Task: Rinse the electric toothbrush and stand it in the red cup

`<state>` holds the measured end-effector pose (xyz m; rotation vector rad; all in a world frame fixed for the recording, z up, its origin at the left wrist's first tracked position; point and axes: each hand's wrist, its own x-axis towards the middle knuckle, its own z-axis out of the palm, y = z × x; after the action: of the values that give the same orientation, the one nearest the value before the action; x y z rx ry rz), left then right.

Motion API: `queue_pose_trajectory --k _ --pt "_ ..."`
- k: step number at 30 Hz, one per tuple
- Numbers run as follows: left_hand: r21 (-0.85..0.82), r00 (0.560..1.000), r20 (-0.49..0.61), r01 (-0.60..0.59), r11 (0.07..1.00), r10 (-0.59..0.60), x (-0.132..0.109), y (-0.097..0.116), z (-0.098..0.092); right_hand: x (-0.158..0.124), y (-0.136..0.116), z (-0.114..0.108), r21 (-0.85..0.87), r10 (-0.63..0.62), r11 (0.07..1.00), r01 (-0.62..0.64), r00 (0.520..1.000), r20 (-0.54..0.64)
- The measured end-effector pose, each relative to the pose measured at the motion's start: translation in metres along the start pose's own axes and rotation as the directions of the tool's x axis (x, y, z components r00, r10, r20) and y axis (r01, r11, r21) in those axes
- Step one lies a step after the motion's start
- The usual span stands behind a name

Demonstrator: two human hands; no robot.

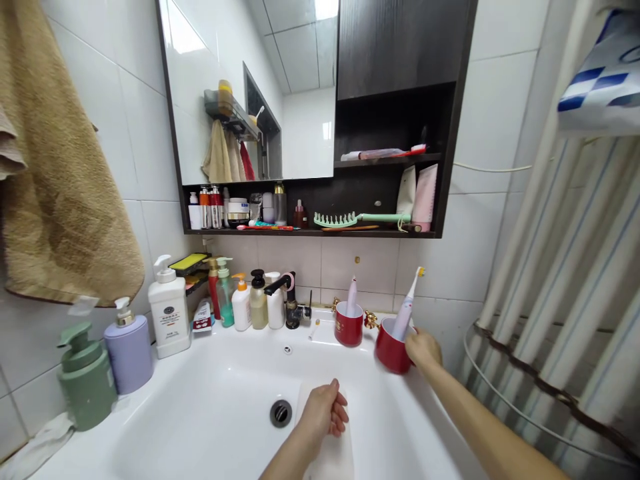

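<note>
My right hand (424, 350) is closed at the right side of a red cup (393, 348), which is tilted at the sink's back right corner. An electric toothbrush (406, 310) with a yellow-tipped head leans in that cup. Just left of it stands a second red cup (349, 327) with a light pink toothbrush handle (352, 297) in it. My left hand (325, 410) hovers over the basin of the white sink (200, 400), right of the drain (281, 413), its fingers curled loosely with nothing visible in them.
A black faucet (291, 300) stands at the back, with several pump bottles (259, 300) to its left. A green pump bottle (86, 380) and a purple one (129, 350) line the left edge. Above hangs a mirror cabinet (445, 133); white radiator pipes (545, 287) run at the right.
</note>
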<state>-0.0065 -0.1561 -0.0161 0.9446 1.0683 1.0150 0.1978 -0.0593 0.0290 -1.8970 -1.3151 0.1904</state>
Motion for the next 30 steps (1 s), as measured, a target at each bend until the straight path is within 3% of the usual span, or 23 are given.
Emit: queue_pose_trajectory --k 3,6,11,12,17,20,23,25,27,30 --pt "0.055 0.993 -0.055 -0.101 0.993 0.104 0.001 0.006 0.005 -0.020 0.001 -0.010 -0.002 -0.030 1.000 0.030 0.998 0.062" --pt "0.179 0.959 -0.119 -0.235 0.955 0.258 0.001 0.021 0.014 -0.048 -0.002 -0.012 0.023 -0.099 0.995 0.097 0.988 0.119" --pt "0.471 0.820 -0.144 -0.435 0.767 0.553 0.011 0.044 0.028 -0.099 -0.019 0.007 0.105 -0.226 0.973 0.207 0.946 0.231" --pt "0.513 0.812 -0.143 -0.428 0.744 0.565 0.014 0.045 0.029 -0.108 -0.023 0.013 0.122 -0.246 0.968 0.221 0.936 0.251" --pt "0.603 0.859 -0.152 -0.311 0.735 0.489 0.030 0.037 0.018 -0.132 -0.038 0.036 0.164 -0.272 0.959 0.232 0.914 0.302" --pt "0.530 0.806 -0.232 -0.364 0.766 0.544 0.031 0.039 0.005 -0.135 -0.041 0.043 0.160 -0.250 0.965 0.207 0.914 0.320" --pt "0.383 0.723 -0.313 -0.497 0.779 0.615 0.023 0.055 -0.008 -0.134 -0.042 0.050 0.160 -0.226 0.970 0.181 0.911 0.345" --pt "0.247 0.692 -0.346 -0.584 0.773 0.634 0.015 0.068 -0.014 -0.135 -0.041 0.055 0.168 -0.215 0.972 0.162 0.905 0.368" --pt "0.073 0.705 -0.367 -0.628 0.774 0.607 0.006 0.078 -0.018 -0.135 -0.040 0.059 0.189 -0.209 0.971 0.144 0.895 0.394" --pt "-0.132 0.769 -0.378 -0.596 0.792 0.515 -0.004 0.079 -0.019 -0.132 -0.037 0.056 0.245 -0.224 0.961 0.127 0.876 0.427"
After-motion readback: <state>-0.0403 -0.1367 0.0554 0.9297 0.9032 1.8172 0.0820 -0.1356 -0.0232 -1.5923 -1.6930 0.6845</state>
